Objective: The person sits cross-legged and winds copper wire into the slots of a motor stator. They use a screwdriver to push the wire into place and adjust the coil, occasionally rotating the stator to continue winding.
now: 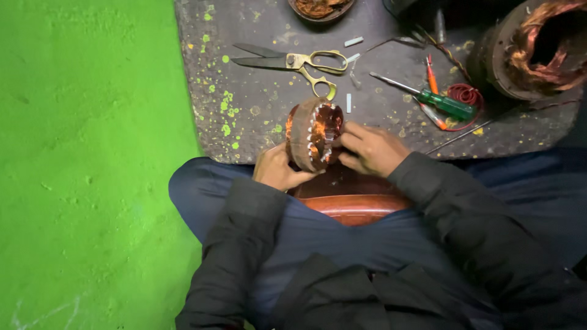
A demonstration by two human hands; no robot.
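I hold a small round motor stator (313, 135) with copper windings and white slot liners upright at the near edge of a dark board. My left hand (278, 170) cups it from below and the left side. My right hand (367, 148) presses its fingers against the open right face of the stator, at the windings. Under the stator, in my lap, lies a shiny reddish-brown coil of copper wire (351, 201).
The dark paint-speckled work board (257, 116) carries brass-handled scissors (293, 61), a green-handled screwdriver (437, 99), an orange-handled tool (431, 76), a red wire loop (468, 95), small white strips and a bowl (321, 9). A large stator with copper windings (538, 49) sits far right. Green floor (85, 153) lies left.
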